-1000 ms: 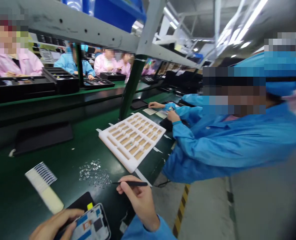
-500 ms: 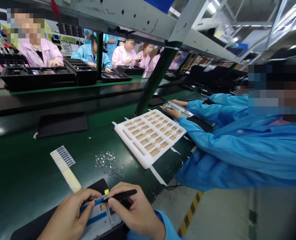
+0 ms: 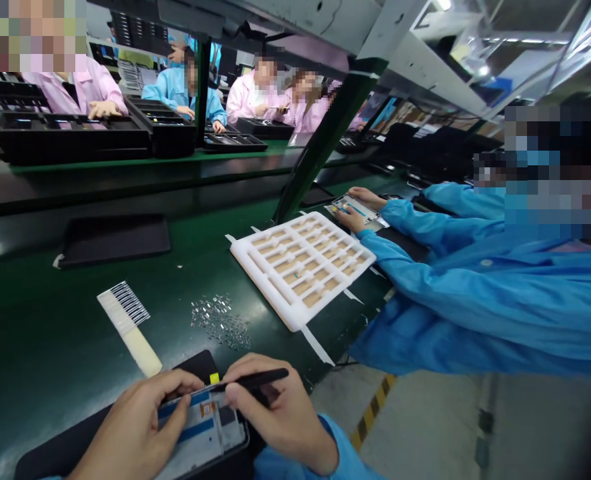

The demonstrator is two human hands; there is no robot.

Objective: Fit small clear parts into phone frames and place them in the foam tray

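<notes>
Grey device frame (image 3: 201, 449), blue strips (image 3: 198, 431), yellow tab (image 3: 214, 379); left hand (image 3: 138, 420) gripping it, right hand (image 3: 278, 413) pinching black tool (image 3: 268, 379)

Right grip (image 3: 281, 415) and black tool (image 3: 262, 379) moved from small metal pieces (image 3: 220, 323) to upper edge of device frame (image 3: 198, 445).
</notes>
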